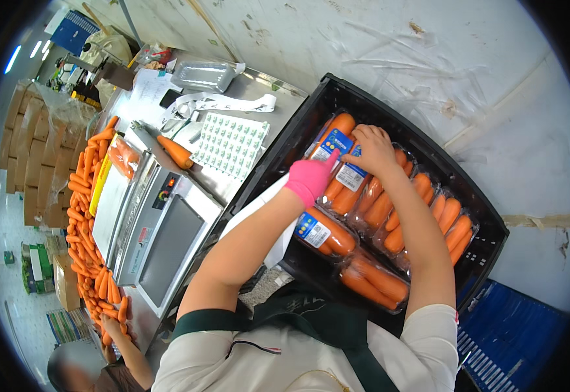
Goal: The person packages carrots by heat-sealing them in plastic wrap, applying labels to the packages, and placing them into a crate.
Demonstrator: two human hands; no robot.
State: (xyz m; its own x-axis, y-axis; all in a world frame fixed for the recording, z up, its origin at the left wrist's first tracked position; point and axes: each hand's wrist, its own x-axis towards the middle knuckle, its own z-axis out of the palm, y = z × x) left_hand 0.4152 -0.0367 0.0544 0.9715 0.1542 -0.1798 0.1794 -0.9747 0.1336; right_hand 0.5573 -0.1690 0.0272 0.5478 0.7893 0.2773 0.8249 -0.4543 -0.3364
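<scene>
A black plastic crate (481,220) lies before me with several clear-wrapped packs of carrots inside. My left hand (309,179), in a pink glove, is over the near-left packs. Its index finger touches the blue label of a carrot pack (344,120) at the crate's far-left end; the other fingers are hidden. My bare right hand (375,149) rests with fingers spread on the neighbouring labelled carrot pack (346,193). White paper (260,208) hangs beside my left forearm, partly hidden by it. Closer to me are another labelled pack (331,232) and a pack without a visible label (375,284).
Left of the crate, a wrapping machine (152,235) stands on a metal table beside a heap of loose carrots (81,215). A sticker sheet (231,144), a single carrot (174,152) and clear trays (204,76) lie behind. A co-worker's hand (111,326) touches the heap. A wall borders the crate.
</scene>
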